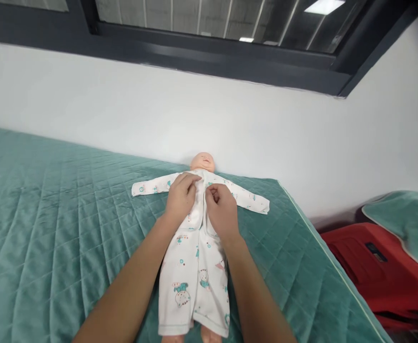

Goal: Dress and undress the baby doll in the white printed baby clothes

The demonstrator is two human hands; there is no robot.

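Note:
A baby doll (202, 162) lies on its back, its head near the wall. It wears a white printed baby shirt (254, 202), sleeves spread to both sides, and matching white trousers (180, 281); its feet show at the bottom. My left hand (182, 196) rests on the chest with bent fingers, closed at the shirt's front edge near the neck. Slightly lower, my right hand (224, 207) is closed in a pinch at the other front edge. Between the hands runs the shirt's front opening. The fingertips partly hide whatever cloth is pinched.
A green quilted cover (69, 228) lies under the doll, its piped edge running down the right. Beyond that edge stands a red plastic chair (380, 267) with green cloth (405, 214) over it. A white wall (123, 105) and a dark-framed window (209, 52) rise behind.

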